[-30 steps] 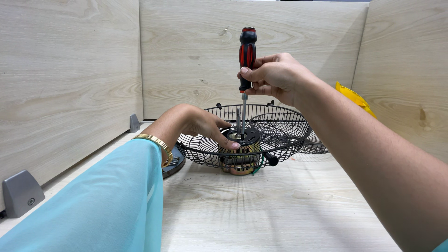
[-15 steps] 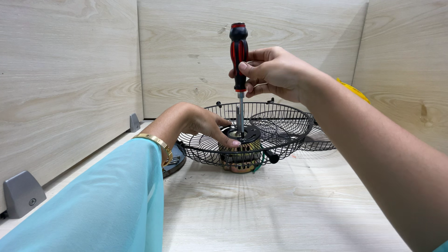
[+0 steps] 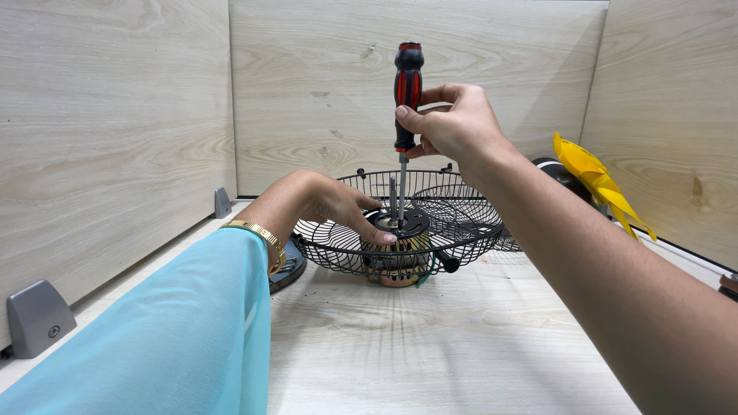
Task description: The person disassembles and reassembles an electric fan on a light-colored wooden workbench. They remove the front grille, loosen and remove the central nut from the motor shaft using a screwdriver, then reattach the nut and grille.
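Right grip: right hand (image 3: 453,123) closed around the lower part of a red and black screwdriver (image 3: 406,92), thumb pressed on the handle, fingers curled behind it.
Screwdriver: upright, metal shaft pointing straight down to the hub of the black wire fan guard (image 3: 430,223); whether the tip touches a screw cannot be told.
Right arm: bare forearm rising from the lower right corner, wrist bent, hand held well above the guard.
Left grip: left hand (image 3: 330,204) laid palm-down inside the guard, fingertips pressing the black hub plate, enclosing nothing.
Left arm: light blue sleeve (image 3: 177,330) and gold bracelet (image 3: 257,234), reaching forward along the table.
Fan guard: sits bowl-up on the motor (image 3: 396,257), on the pale wooden table (image 3: 430,346).
Nearby: yellow fan blade (image 3: 596,180) leaning at the right wall.
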